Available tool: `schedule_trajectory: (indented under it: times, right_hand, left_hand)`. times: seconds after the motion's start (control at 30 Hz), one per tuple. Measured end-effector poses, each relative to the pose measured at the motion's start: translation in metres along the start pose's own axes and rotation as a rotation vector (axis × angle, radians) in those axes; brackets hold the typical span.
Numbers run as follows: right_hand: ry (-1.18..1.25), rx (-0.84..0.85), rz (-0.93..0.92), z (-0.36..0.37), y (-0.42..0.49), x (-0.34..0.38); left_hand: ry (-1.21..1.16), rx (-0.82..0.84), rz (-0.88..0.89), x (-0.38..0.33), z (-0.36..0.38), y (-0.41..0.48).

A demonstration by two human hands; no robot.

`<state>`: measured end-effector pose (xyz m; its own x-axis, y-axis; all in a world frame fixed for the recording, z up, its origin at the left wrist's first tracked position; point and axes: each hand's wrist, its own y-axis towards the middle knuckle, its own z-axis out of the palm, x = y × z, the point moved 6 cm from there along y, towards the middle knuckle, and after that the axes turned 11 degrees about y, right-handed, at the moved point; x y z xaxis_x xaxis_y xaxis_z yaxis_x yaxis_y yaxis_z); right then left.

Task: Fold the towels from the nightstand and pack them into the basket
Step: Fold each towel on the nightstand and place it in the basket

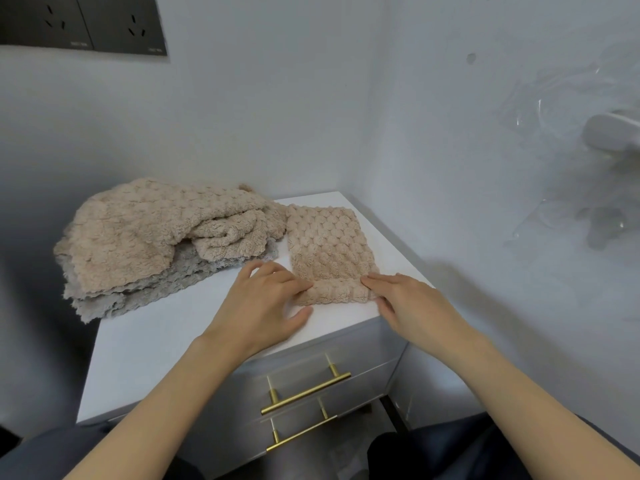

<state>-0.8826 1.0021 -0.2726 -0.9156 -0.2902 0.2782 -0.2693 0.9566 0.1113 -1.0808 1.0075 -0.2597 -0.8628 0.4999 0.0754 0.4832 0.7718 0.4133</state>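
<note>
Nearest: two drawer fronts with brass bar handles, below the white nightstand top.

Left hand: grip loose and holding nothing. The lightly bent fingers lay on the left end of the turned-over near hem, with the thumb splayed on the bare top. Right hand: grip wide, fingers straight, with the tips pressed to the right end of the same hem.

Beige towel: lay flat along the right side of the top, with its near strip folded over once. Step judged: an early fold, packing not begun. Basket not in view.

Risks, as judged:
- The plush hem could spring open if either hand lifted before the crease set.
- The towel sat close to the right and front edges, so a sideways push could drag it off.
- The crumpled towel pile, beige over a grey towel, overhung the left edge and touched the flat towel's far corner. A tug there might pull it loose.

Room: pale walls meeting in a corner behind the nightstand. Dark wall sockets were upper left, and a white fitting on the right wall was indistinct.
</note>
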Motion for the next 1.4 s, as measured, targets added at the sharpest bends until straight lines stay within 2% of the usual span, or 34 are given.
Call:
schedule_trajectory:
  times: [0.17,0.23,0.33,0.4,0.5,0.57,0.67,0.8,0.93,1.0,1.17,1.27,1.4]
  right_hand:
    - [0.21,-0.096,0.014,-0.007,0.003,-0.003]
    - [0.302,-0.124,0.046,-0.009,0.004,-0.005]
    - [0.466,-0.162,0.138,-0.017,0.005,-0.012]
    - [0.577,-0.161,0.207,-0.021,0.006,-0.016]
    - [0.755,-0.153,0.318,-0.02,0.005,-0.023]
    - [0.791,-0.153,0.379,-0.017,0.005,-0.026]
    - [0.732,-0.162,0.426,-0.013,0.007,-0.027]
    - [0.53,-0.206,0.426,-0.011,0.008,-0.024]
    - [0.159,-0.36,0.232,-0.023,0.005,0.0]
    - [0.126,-0.404,0.066,-0.026,0.003,0.022]
    - [0.101,-0.264,-0.206,0.003,-0.003,0.08]
    - [0.069,-0.15,-0.218,0.026,-0.001,0.091]
    - [-0.017,-0.079,-0.184,0.036,0.002,0.083]
  left_hand:
    - [-0.023,-0.021,-0.044,0.002,0.001,0.001]
    - [-0.104,-0.005,-0.122,0.007,0.003,0.003]
    - [-0.357,0.092,-0.334,0.021,0.011,0.005]
    - [-0.451,0.147,-0.412,0.024,0.017,0.005]
    - [-0.462,0.147,-0.457,0.024,0.021,0.005]
    - [-0.443,0.14,-0.487,0.025,0.025,0.005]
    - [-0.428,0.121,-0.528,0.025,0.027,0.006]
    - [-0.36,0.046,-0.529,0.022,0.026,0.005]
    - [-0.394,0.03,-0.544,0.021,0.028,0.005]
    - [-0.377,0.023,-0.539,0.02,0.028,0.006]
    - [-0.352,0.027,-0.544,0.02,0.027,0.007]
    - [-0.342,0.028,-0.543,0.021,0.027,0.007]
    - [-0.342,0.026,-0.527,0.02,0.027,0.007]
